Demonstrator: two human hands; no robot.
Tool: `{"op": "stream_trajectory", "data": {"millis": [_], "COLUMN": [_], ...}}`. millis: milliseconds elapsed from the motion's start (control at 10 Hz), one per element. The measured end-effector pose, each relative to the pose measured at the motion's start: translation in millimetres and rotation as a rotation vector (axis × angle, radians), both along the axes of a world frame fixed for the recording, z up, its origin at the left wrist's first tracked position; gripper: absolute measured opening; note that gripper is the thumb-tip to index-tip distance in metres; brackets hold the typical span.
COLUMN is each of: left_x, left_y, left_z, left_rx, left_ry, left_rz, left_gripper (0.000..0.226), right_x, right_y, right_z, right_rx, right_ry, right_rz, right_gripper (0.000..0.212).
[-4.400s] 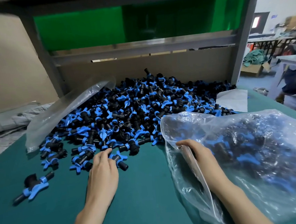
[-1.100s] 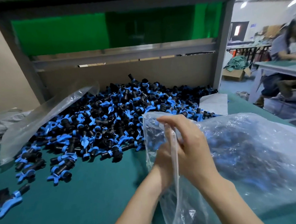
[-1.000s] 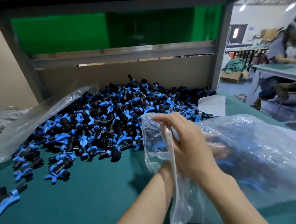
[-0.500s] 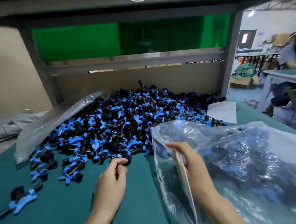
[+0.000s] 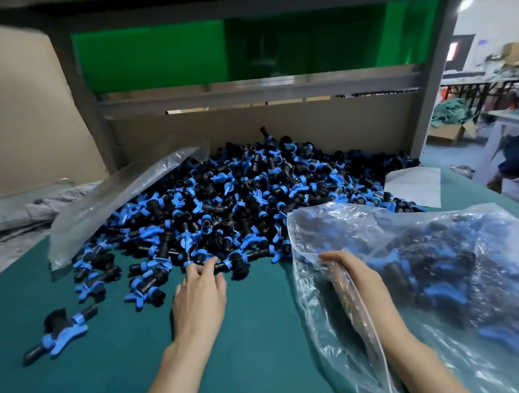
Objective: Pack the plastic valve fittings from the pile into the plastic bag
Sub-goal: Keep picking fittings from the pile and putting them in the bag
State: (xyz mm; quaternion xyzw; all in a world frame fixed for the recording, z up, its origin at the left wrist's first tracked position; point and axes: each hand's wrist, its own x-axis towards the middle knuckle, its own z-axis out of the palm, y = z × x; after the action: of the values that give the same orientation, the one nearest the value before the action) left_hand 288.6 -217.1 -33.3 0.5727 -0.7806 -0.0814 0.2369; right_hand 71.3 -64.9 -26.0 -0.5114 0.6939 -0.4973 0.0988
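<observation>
The green bench fills the lower part of the view, and a brown board closes its far side. A big pile of black and blue fittings lies against this board and spreads toward the person. To the right of the pile, touching its near right edge, a clear bag lies on the bench. It is partly filled with the same fittings, and its mouth faces left. An empty clear bag lies flat over the left slope of the pile. A white sheet lies at the far right edge of the pile.

The right hand is at the mouth of the filled bag. Its fingers are curled over the upper rim and hold the mouth open. The left hand is palm down over the bench, with the fingers stretched forward and only a little apart. The fingertips touch a fitting at the near edge of the pile, and the hand is not closed round it.

One fitting lies alone on the bench, well to the left of the left hand and apart from the pile.
</observation>
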Motion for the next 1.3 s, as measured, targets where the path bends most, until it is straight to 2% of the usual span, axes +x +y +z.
{"op": "stream_trajectory", "data": {"millis": [100,200,300,400,700,800,900,1000,1100,1300], "left_x": [-1,3,5,3,-1,-5,-10,-13,-14,-12], "left_y": [-2,-3,0,5,10,12,18,22,21,18], "left_z": [-2,-7,-6,-2,2,7,14,17,16,12], "left_rx": [-0.034,0.010,0.118,0.173,0.205,0.359,0.652,0.789,0.828,0.753], "left_ry": [-0.010,0.177,0.505,0.636,0.672,0.964,1.365,1.488,1.515,1.457], "left_rz": [0.001,-0.064,-0.137,-0.135,-0.184,-0.178,-0.188,-0.184,-0.164,-0.145], "left_gripper": [0.028,0.024,0.012,0.015,0.016,0.027,0.030,0.029,0.029,0.015], "right_x": [1,0,2,1,-1,-2,-3,-3,-5,-5], "right_y": [2,1,1,-7,-10,-9,-2,1,-1,0], "right_z": [2,1,5,8,3,2,-2,-1,-2,-2], "right_rx": [0.000,0.009,0.033,-0.032,-0.106,-0.057,-0.033,-0.023,-0.032,-0.032], "right_ry": [0.046,0.088,-0.208,-0.445,-0.346,-0.238,0.007,0.128,0.127,0.131], "right_rz": [-0.008,-0.020,0.034,0.091,0.097,0.055,0.038,0.017,0.005,0.019], "right_gripper": [0.047,0.044,0.016,0.027,0.026,0.023,0.023,0.038,0.040,0.039]}}
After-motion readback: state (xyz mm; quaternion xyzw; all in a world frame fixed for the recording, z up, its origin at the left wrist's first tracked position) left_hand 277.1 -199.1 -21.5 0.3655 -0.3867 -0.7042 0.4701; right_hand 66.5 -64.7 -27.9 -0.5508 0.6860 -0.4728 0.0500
